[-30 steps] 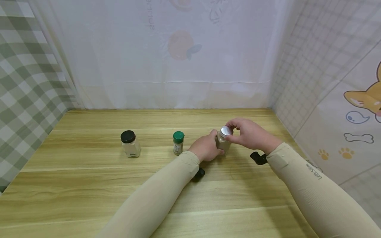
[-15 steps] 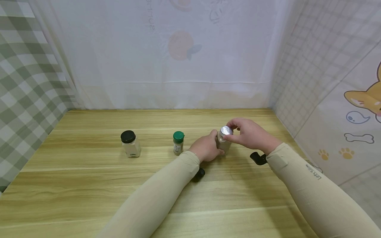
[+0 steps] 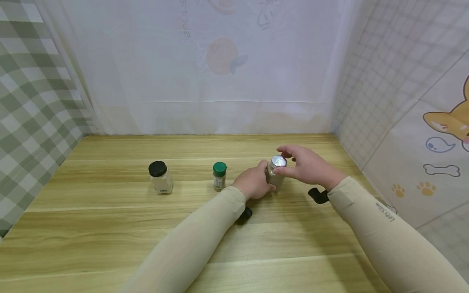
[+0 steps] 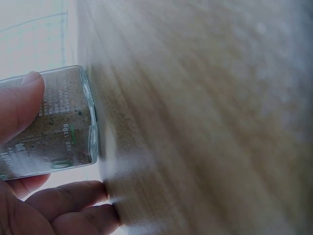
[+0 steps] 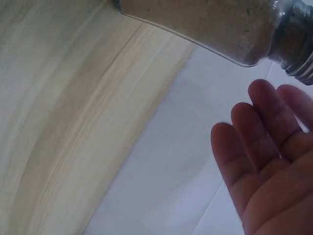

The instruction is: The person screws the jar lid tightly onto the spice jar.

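A clear glass spice jar of grey-brown powder stands upright on the table, topped by a silver lid. My left hand grips its body from the left. In the left wrist view, the thumb presses the printed side of the spice jar, whose base is at the wood. My right hand is at the lid, thumb along its near edge and index finger lifted off behind it. In the right wrist view, the other fingers are loosely extended below the jar's neck.
A small green-capped spice bottle stands left of my left hand. Farther left is a jar with a black lid and pale contents. A white curtain hangs behind the table, and a patterned sheet borders its right side.
My right hand has eased its hold on the lid, and its index finger has risen away from the rim. The left hand and the jar have stayed in place.
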Tool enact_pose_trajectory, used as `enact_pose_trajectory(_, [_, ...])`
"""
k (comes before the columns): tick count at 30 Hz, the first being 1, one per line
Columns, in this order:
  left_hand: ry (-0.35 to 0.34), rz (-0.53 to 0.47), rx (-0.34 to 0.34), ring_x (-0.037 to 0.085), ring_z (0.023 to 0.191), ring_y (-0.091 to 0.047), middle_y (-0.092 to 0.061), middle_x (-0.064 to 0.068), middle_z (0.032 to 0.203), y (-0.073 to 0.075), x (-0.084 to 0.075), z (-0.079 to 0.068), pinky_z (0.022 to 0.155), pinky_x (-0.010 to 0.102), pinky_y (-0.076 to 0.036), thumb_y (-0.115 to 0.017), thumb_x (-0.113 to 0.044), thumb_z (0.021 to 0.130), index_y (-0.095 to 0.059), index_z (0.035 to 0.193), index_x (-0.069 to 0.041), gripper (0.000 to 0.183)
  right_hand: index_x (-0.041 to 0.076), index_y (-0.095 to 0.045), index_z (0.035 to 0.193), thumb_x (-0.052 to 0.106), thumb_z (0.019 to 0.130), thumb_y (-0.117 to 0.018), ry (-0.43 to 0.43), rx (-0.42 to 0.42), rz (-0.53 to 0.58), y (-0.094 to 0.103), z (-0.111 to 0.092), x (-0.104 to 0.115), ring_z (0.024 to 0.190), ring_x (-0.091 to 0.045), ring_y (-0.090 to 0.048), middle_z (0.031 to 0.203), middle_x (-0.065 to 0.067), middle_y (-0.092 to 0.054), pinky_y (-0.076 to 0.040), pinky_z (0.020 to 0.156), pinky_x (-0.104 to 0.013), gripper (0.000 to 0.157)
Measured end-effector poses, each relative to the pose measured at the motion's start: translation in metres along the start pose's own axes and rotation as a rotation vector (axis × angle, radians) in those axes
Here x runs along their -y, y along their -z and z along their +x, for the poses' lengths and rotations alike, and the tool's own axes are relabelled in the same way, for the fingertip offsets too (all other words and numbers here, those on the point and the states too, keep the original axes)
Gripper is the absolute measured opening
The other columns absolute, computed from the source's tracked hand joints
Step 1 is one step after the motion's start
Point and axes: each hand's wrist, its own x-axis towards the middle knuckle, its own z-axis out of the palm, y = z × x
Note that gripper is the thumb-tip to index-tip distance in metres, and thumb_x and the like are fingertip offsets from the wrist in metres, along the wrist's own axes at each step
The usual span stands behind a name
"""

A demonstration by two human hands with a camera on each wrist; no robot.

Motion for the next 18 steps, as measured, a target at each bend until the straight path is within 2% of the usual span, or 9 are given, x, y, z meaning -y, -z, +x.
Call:
enact_pose_trajectory(3, [0.001, 0.003, -0.002, 0.021, 0.116, -0.069, -0.069, 0.007, 0.136, 0.0001, -0.0001, 0.0, 0.096, 0.039, -0.055, -0.076, -0.04, 0.098, -0.044, 0.135, -0.018, 0.054, -0.003, -0.054, 0.147, 0.02, 0.098, -0.077, 0.043, 0.024, 0.02, 0.0004, -0.0013, -0.0022, 0.124, -0.035, -0.063, 0.133, -0.017, -0.067, -0.048, 0.106, -0.063, 0.059])
enact_pose_trajectory(6, [0.003, 0.008, -0.003, 0.021, 0.114, -0.069, -0.069, 0.007, 0.135, -0.0001, 0.0001, 0.0003, 0.094, 0.039, -0.055, -0.076, -0.041, 0.098, -0.044, 0.134, -0.018, 0.054, 0.001, -0.061, 0.14, 0.014, 0.099, -0.073, 0.063, 0.042, 0.046, 0.0, -0.0025, -0.0035, 0.12, -0.032, -0.063, 0.126, -0.013, -0.069, -0.048, 0.105, -0.064, 0.044])
enact_pose_trajectory(10, [0.002, 0.009, -0.004, 0.02, 0.111, -0.069, -0.069, 0.007, 0.134, -0.0003, 0.0003, 0.0008, 0.092, 0.038, -0.055, -0.076, -0.041, 0.098, -0.044, 0.134, -0.017, 0.054, 0.006, -0.068, 0.128, 0.016, 0.1, -0.074, 0.043, 0.04, 0.066, -0.0009, -0.0031, -0.0032, 0.117, -0.029, -0.064, 0.119, -0.008, -0.071, -0.049, 0.103, -0.061, 0.03])
enact_pose_trajectory(18, [-0.004, 0.012, -0.002, 0.019, 0.109, -0.069, -0.069, 0.007, 0.134, -0.0007, 0.001, 0.0012, 0.091, 0.037, -0.055, -0.076, -0.041, 0.098, -0.044, 0.132, -0.017, 0.053, 0.008, -0.068, 0.121, 0.028, 0.097, -0.079, -0.016, 0.002, 0.017, -0.0046, -0.0014, -0.003, 0.118, -0.03, -0.064, 0.12, -0.009, -0.071, -0.049, 0.102, -0.058, 0.033])
